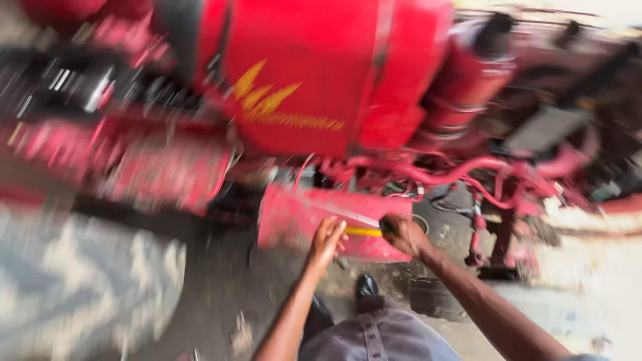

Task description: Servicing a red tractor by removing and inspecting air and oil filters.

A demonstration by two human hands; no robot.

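Observation:
The picture is strongly blurred by motion. A large red machine (321,73) with a yellow emblem fills the top. Low on it a red metal panel (287,217) juts out. My left hand (326,239) rests against that panel with its fingers spread near a thin yellow tool shaft (363,231). My right hand (404,234) is closed around the dark handle end of that tool, which looks like a screwdriver. Red hoses (455,175) run just above my right hand.
A big tyre with chunky tread (87,287) lies at the lower left. Grey, dirty concrete floor (221,281) lies between it and me. My black shoe (366,286) and grey trouser leg show at the bottom. A dark round object (431,295) sits on the floor beside my foot.

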